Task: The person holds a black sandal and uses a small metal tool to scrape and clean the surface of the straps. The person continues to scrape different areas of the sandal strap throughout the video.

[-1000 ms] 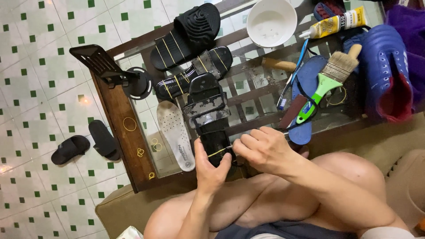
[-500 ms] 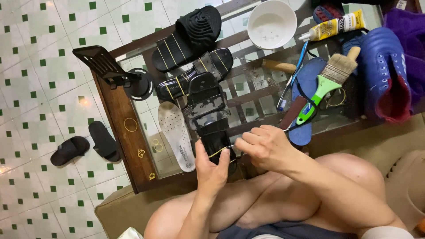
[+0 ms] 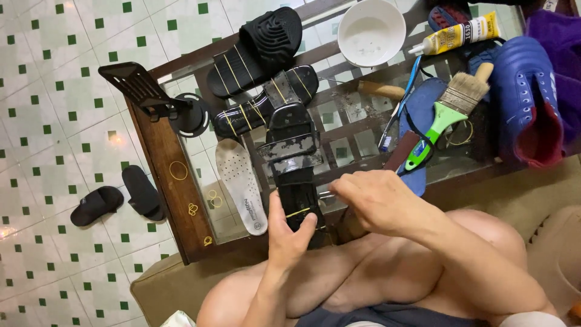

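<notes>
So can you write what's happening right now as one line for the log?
left hand: holds black sandal at heel | right hand: fingertips beside sandal, grip unclear | yellow rubber band across heel | glass table beneath

Bright even indoor light, small glare spots on floor tiles, sharp focus, soft shadows
</notes>
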